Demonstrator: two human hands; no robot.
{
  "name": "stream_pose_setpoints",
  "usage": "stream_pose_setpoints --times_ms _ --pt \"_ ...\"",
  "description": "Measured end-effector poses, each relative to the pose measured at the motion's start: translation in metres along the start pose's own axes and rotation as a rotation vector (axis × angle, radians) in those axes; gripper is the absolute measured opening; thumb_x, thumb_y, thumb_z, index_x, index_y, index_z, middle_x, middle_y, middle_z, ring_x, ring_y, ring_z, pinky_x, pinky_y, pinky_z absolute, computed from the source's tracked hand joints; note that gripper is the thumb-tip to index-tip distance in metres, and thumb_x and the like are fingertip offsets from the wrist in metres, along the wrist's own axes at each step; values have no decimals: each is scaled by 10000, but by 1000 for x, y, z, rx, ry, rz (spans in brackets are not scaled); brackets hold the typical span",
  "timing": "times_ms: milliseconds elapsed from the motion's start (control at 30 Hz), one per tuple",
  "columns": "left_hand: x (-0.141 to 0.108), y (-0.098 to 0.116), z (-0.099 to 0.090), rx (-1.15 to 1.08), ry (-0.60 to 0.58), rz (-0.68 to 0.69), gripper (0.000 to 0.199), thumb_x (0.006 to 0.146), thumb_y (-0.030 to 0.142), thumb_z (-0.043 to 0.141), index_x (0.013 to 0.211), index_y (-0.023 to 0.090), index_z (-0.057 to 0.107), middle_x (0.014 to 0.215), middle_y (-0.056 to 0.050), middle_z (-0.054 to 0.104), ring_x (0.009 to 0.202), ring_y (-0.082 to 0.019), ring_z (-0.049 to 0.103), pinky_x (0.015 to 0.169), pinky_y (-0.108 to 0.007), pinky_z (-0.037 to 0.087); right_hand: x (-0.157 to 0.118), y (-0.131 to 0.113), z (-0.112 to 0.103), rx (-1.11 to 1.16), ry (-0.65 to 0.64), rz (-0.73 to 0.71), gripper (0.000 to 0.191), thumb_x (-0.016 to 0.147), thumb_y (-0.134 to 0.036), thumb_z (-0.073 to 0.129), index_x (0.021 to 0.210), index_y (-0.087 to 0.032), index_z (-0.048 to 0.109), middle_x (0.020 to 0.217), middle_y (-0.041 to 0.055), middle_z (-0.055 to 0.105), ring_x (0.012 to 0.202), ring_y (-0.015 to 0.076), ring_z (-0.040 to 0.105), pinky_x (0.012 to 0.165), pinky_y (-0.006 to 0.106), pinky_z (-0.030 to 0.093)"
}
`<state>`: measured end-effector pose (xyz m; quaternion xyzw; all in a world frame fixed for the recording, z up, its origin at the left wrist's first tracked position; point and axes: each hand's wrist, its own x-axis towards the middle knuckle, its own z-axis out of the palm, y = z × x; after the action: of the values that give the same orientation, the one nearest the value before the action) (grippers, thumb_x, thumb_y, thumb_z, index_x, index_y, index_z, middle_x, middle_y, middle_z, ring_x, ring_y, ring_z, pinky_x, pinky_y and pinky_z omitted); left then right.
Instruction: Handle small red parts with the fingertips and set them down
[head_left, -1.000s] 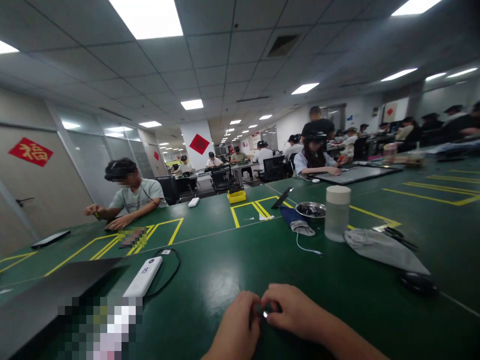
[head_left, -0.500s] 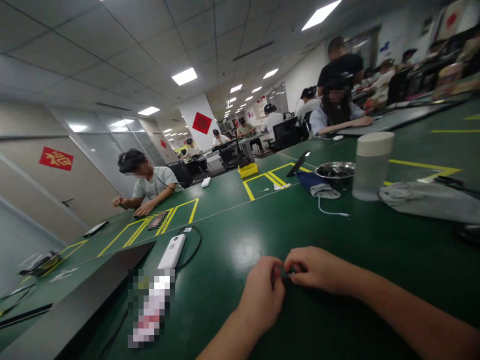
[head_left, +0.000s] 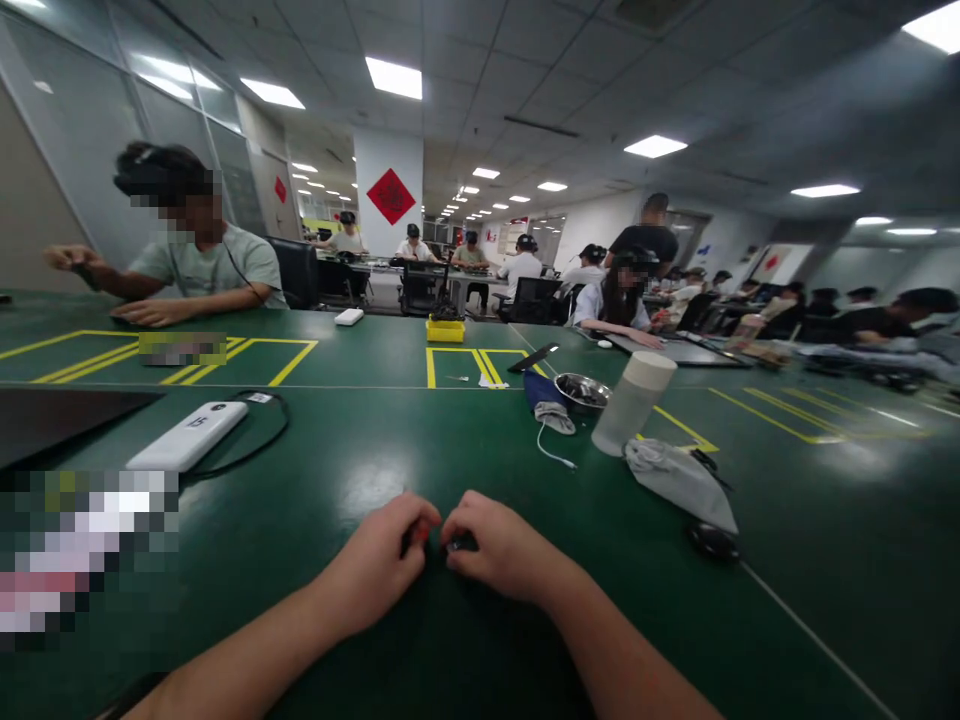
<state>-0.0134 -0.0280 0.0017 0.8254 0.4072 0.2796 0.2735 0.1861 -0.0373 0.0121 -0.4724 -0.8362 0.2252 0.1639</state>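
Note:
Just above the green table (head_left: 315,540), near the middle of the head view, my two hands are close together with a narrow gap between them. My left hand (head_left: 382,550) is curled closed around a small reddish thing, mostly hidden by the fingers. My right hand (head_left: 499,548), also closed, pinches a small dark, shiny object (head_left: 465,541) between thumb and fingers. It is too small to name.
A white power bank (head_left: 189,436) with a black cable lies at the left. Farther right are a metal bowl (head_left: 583,391), a frosted bottle (head_left: 634,403), a grey pouch (head_left: 679,482) and a black mouse (head_left: 712,541). A person (head_left: 206,265) sits across at the left.
The head view has levelled and turned, so the scene is less tilted. Both hands appear farther left, slightly more apart, and a reddish bit now shows in my left hand.

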Motion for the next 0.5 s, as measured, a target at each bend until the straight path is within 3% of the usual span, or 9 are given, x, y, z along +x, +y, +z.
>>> stream_pose_setpoints --times_ms 167,400,500 --pt "0 -1 1 -26 2 -20 255 722 67 423 887 183 579 773 -8 565 693 -143 502 638 -253 369 1 -2 -1 100 53 2 172 720 -93 608 864 -186 627 888 5 527 722 98 502 660 210 378" --pt "1 -2 -1 -131 -8 -44 227 707 73 423 846 177 570 717 13 556 669 -131 508 625 -241 375 3 -3 1 215 59 96 147 747 -140 595 888 -179 592 645 -45 514 547 75 455 517 195 326" --pt "3 -6 -2 -168 -9 -58 199 714 79 417 802 170 570 676 19 548 647 -126 507 616 -239 372 6 -4 4 313 92 87 192 731 -132 606 918 -174 595 647 -44 525 552 74 458 524 191 339"
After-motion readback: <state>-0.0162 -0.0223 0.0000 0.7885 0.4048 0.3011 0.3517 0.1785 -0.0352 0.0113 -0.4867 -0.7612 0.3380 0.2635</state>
